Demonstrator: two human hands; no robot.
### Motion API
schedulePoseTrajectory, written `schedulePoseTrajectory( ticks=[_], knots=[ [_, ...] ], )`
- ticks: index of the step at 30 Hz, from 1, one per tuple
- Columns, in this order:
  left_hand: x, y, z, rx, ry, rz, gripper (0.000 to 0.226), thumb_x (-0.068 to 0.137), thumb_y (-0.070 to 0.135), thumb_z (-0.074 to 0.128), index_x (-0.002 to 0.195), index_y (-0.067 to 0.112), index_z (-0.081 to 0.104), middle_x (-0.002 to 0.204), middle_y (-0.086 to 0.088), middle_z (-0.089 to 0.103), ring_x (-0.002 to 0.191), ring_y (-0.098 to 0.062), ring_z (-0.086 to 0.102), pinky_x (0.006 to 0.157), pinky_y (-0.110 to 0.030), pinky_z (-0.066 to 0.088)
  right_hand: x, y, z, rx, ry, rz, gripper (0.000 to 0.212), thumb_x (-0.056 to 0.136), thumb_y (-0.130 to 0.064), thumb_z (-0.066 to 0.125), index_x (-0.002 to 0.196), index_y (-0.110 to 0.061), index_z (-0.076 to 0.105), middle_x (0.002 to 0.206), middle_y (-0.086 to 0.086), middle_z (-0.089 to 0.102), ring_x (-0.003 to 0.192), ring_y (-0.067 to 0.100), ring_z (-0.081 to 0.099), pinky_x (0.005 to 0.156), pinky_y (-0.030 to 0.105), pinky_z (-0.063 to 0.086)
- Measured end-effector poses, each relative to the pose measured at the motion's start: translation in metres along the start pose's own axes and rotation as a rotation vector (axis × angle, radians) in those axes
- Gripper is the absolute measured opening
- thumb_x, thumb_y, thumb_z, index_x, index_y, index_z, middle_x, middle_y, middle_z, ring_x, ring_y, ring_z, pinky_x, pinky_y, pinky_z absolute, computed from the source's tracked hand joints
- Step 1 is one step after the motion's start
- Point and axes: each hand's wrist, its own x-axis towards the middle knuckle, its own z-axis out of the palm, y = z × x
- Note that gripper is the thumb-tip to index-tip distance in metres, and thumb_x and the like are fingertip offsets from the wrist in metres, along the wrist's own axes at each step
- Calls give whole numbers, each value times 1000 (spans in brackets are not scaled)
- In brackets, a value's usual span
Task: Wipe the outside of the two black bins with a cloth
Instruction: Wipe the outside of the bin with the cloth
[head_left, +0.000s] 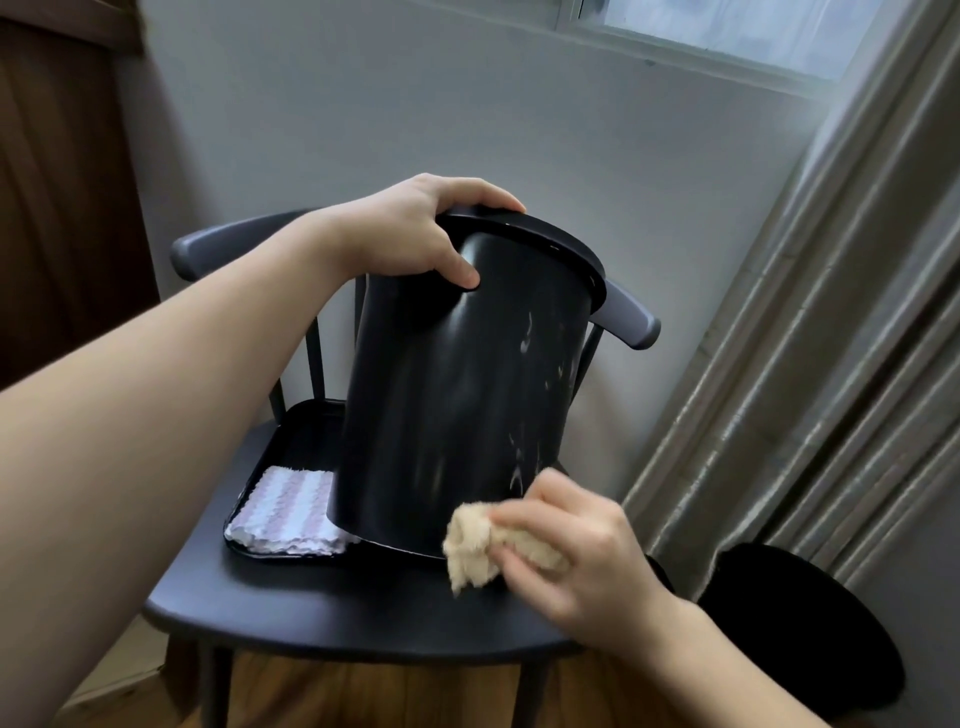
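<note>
The left hand (410, 234) has its grip closed on the rim of the black bin (457, 395), fingers curled over the top edge, thumb pressed on the wall. The right hand (566, 545) pinches a bunched tan cloth (475, 540) against the bin's wall near its base, at about 5 o'clock. The bin's base and its far side are hidden. The bin stands on a black tray (291, 441) on a chair (332, 613), long axis near upright, top leaning toward 1 o'clock. A second black bin (800, 623), at 4 o'clock on the floor, is dark and hard to make out.
</note>
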Motion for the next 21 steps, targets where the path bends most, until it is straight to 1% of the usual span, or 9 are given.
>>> schedulePoseTrajectory(
  ticks=[2, 3, 6, 8, 12, 16, 18, 19, 21],
  knots=[
    [-1, -1, -1, -7, 2, 1, 69, 80, -2, 78, 127, 46, 63, 117, 19, 67, 108, -8, 66, 92, -25, 56, -4, 1, -2, 4, -71, -29, 17, 85, -18, 74, 101, -12, 74, 83, -2, 55, 68, 11, 54, 62, 22, 48],
    [-1, -2, -1, -7, 6, 2, 69, 80, -2, 78, 127, 47, 63, 117, 19, 66, 108, -8, 66, 93, -26, 56, -1, 3, -3, -5, -55, -32, 16, 85, -18, 74, 100, -11, 75, 84, -1, 55, 69, 12, 54, 62, 22, 48],
    [-1, -3, -1, -2, 18, 7, 68, 80, -2, 78, 127, 45, 64, 119, 17, 66, 112, -11, 65, 96, -29, 55, 14, 9, -7, -50, 142, 47, 17, 85, -14, 75, 101, -8, 75, 84, 0, 55, 70, 12, 56, 63, 24, 49],
    [0, -3, -1, -5, 19, 9, 68, 79, -2, 78, 127, 45, 64, 119, 16, 66, 112, -12, 65, 96, -30, 55, 18, 10, -6, -36, 199, 86, 17, 84, -14, 76, 100, -8, 75, 84, -1, 55, 71, 10, 56, 65, 22, 49],
    [0, -4, 0, -15, 12, 0, 68, 79, -2, 78, 125, 46, 64, 116, 18, 66, 108, -10, 66, 91, -28, 57, -1, 9, 3, 57, 69, 35, 19, 80, -15, 78, 98, -11, 76, 83, -4, 55, 68, 8, 55, 61, 19, 47],
    [1, 1, 1, 0, 21, -15, 67, 79, -1, 77, 126, 44, 63, 109, 18, 67, 99, -7, 68, 80, -20, 58, -9, 9, 7, 76, 113, 56, 21, 82, -16, 76, 102, -10, 75, 83, -3, 54, 70, 8, 54, 64, 17, 46],
    [2, 8, 2, 46, 23, -35, 64, 78, -1, 76, 123, 42, 61, 108, 14, 67, 94, -9, 67, 75, -23, 56, -9, 9, 7, 87, 126, 68, 21, 82, -16, 76, 102, -11, 75, 84, -4, 54, 71, 6, 54, 66, 15, 44],
    [4, 12, 3, 95, 30, -45, 62, 78, 1, 75, 122, 41, 59, 111, 11, 65, 96, -11, 66, 78, -26, 55, -8, 10, 7, 88, 132, 70, 21, 82, -17, 76, 102, -12, 74, 84, -5, 54, 71, 6, 54, 67, 15, 44],
    [7, 21, 8, 257, 54, -58, 63, 77, 5, 71, 124, 44, 54, 123, 7, 59, 111, -20, 57, 93, -36, 51, -9, 12, 6, 82, 149, 79, 21, 82, -17, 75, 102, -12, 74, 84, -6, 53, 72, 5, 54, 67, 15, 44]
  ],
)
